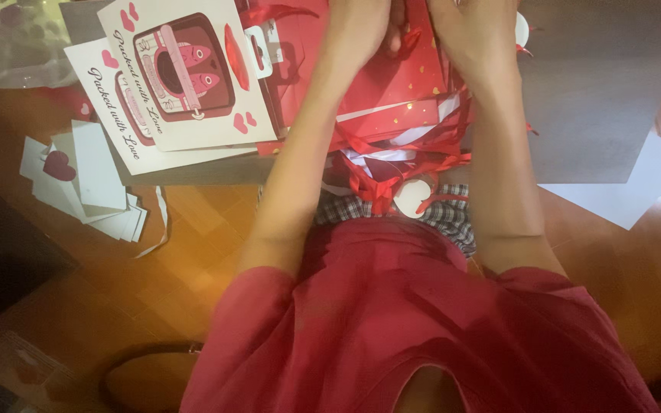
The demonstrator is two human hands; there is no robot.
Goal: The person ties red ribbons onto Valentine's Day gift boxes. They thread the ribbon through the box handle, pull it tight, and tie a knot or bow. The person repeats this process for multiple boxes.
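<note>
Both my hands reach forward to the top edge of the view onto a red paper gift bag (399,84) with small gold specks. My left hand (357,27) and my right hand (472,30) press on the bag's upper part, fingers cut off by the frame edge. Red ribbon (376,180) lies tangled below the bag with a white heart-shaped tag (415,197). Whether the fingers pinch the bag or only rest on it is hidden.
Two white illustrated cards (177,76) lie left of the bag on a grey board (598,99). A stack of small white cards (89,180) with a dark red heart sits on the wooden floor at the left. White paper sheet (629,187) lies at right.
</note>
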